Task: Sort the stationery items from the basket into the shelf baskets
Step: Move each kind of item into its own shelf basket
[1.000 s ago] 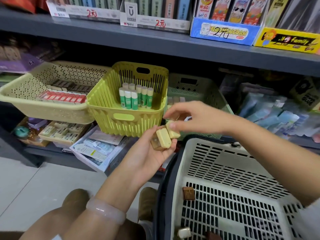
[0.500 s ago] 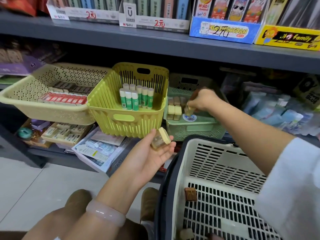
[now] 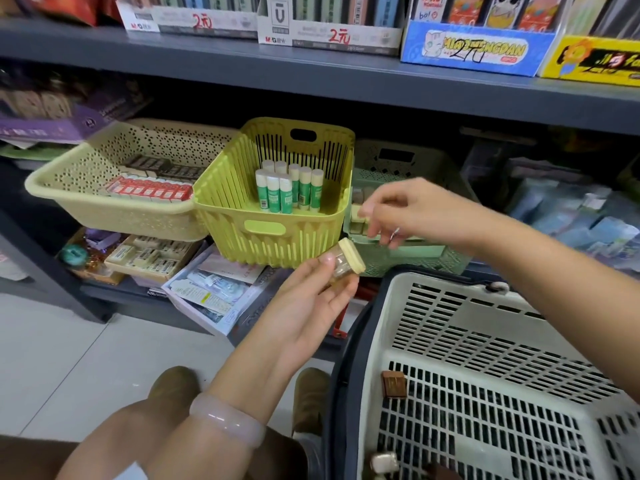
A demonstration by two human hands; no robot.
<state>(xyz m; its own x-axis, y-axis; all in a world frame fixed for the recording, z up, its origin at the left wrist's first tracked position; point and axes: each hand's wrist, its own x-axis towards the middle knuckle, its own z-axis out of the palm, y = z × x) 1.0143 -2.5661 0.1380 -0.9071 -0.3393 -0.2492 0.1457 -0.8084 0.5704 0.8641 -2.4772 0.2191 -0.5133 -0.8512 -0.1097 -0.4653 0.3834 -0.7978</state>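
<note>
Left hand (image 3: 311, 299) grips a small jar (image 3: 341, 266), cream lid up; looks light, rigid, probably slick. Right hand (image 3: 412, 213) hangs relaxed, holding nothing; best to pinch it by the lid (image 3: 352, 255).

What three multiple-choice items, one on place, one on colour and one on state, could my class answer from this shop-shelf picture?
1. Where do the glue sticks stand?
A. in the yellow-green basket
B. in the beige basket
C. on the floor

2. What colour is the lid of the small jar?
A. red
B. cream
C. blue

3. What is the left hand doing?
A. resting flat on the floor
B. gripping a basket rim
C. holding the small jar

Answers:
1 A: the green-and-white sticks stand upright inside the yellow-green basket.
2 B: the lid is pale cream above a clear body.
3 C: its fingers and thumb curl round the jar, while the right hand hovers above it, holding nothing.
</note>
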